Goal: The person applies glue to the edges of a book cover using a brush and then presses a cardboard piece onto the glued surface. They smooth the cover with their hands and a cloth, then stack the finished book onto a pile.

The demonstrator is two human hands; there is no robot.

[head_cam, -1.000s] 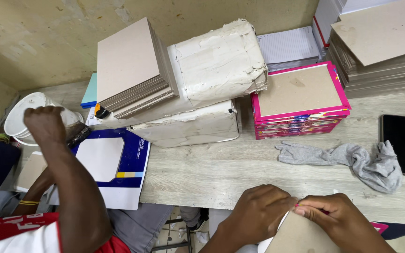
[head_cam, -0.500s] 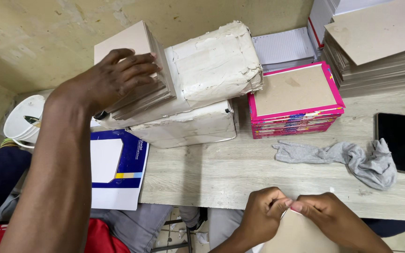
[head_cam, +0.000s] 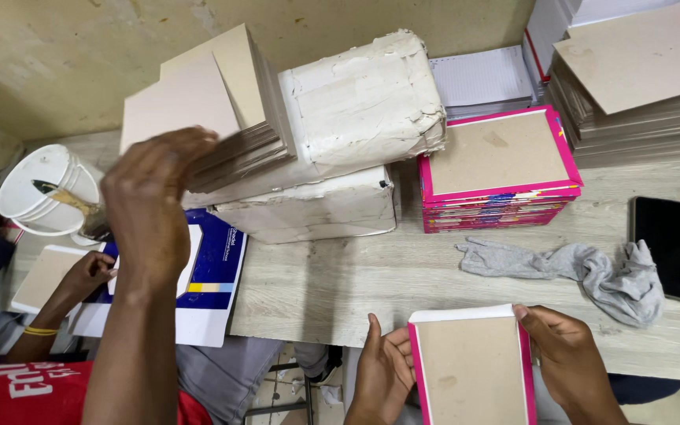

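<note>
Both hands, left hand [head_cam: 383, 374] and right hand [head_cam: 568, 366], fingers curled, grip pink-edged board [head_cam: 472, 366] by its sides at near edge of grey wooden table [head_cam: 371, 275]. Bare tan wall [head_cam: 80, 55] behind.

the single head view looks steeply down from above the person's own hands, facing forward across the wooden table [head_cam: 403, 283] toward the wall. the left hand [head_cam: 383, 378] and right hand [head_cam: 568, 362] sit close at the bottom edge; stacks beyond them lie farther off. no second view shares the scene.
</note>
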